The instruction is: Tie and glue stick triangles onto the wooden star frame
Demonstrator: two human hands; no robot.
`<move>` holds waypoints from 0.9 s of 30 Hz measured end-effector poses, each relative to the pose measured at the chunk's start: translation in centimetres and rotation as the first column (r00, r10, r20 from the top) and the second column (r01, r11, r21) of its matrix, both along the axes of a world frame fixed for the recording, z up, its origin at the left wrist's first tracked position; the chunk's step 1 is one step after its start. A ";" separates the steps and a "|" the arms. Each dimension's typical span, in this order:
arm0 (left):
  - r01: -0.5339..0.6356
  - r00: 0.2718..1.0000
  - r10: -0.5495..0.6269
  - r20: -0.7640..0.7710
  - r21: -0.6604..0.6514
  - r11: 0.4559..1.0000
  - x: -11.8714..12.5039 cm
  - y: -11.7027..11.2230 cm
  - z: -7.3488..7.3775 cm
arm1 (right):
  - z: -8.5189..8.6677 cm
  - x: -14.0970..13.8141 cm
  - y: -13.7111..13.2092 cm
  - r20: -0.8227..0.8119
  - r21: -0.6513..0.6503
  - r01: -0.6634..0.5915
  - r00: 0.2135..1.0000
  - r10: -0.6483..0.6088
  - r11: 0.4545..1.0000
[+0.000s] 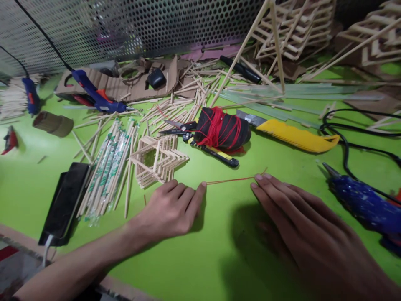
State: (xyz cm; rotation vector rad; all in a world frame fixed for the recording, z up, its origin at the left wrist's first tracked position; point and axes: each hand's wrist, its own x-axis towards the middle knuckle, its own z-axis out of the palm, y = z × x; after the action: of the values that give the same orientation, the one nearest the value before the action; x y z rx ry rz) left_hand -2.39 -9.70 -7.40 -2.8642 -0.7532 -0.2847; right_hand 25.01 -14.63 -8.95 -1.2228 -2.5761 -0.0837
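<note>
Thread: one thin reddish length, drawn out straight between two hands above the green table.
Left hand: one, fingers curled, pinching one end of the thread at the thumb-side tips.
Right hand: one, fingers long and held close together, pinching the other end; a short tail pokes out past the tips.
Spool: one black cylinder, wound with red thread, lying on its side beyond the hands.
Knives: two; a large yellow cutter right of the spool, a small yellow-and-black one just in front of it.
Snips: one pair, at the spool's left end.
Stick star: one layered frame, near the left hand.
Wrapped sticks: several, too overlapped to count.
Phone: one, with one white cable.
Glue guns: three blue ones; two at left, one at right.
Cardboard tube: one, at left.
</note>
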 end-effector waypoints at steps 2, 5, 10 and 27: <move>-0.003 1.000 0.003 0.000 0.007 1.000 -0.1 0.0 0.1 | -0.1 -0.1 0.1 -0.011 0.003 -0.012 1.000 0.012 1.000; -0.011 1.000 0.011 -0.015 0.016 1.000 -0.2 -0.1 0.2 | -0.2 -0.1 0.2 -0.020 -0.001 -0.015 1.000 0.015 1.000; -0.020 0.999 0.022 -0.044 0.035 0.999 -0.1 -0.2 0.3 | -0.1 -0.5 0.1 -0.002 -0.001 0.019 1.000 -0.019 1.000; -0.096 0.995 0.097 0.008 -0.079 0.992 -1.0 0.5 1.0 | 0.1 -1.9 0.5 0.120 -0.005 0.095 0.988 -0.093 0.995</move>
State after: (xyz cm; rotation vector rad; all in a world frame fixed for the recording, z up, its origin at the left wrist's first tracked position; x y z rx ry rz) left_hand -3.42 -9.23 -6.37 -2.8895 -0.9215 -0.2645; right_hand 23.15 -14.11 -8.86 -1.3829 -2.6215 -0.1684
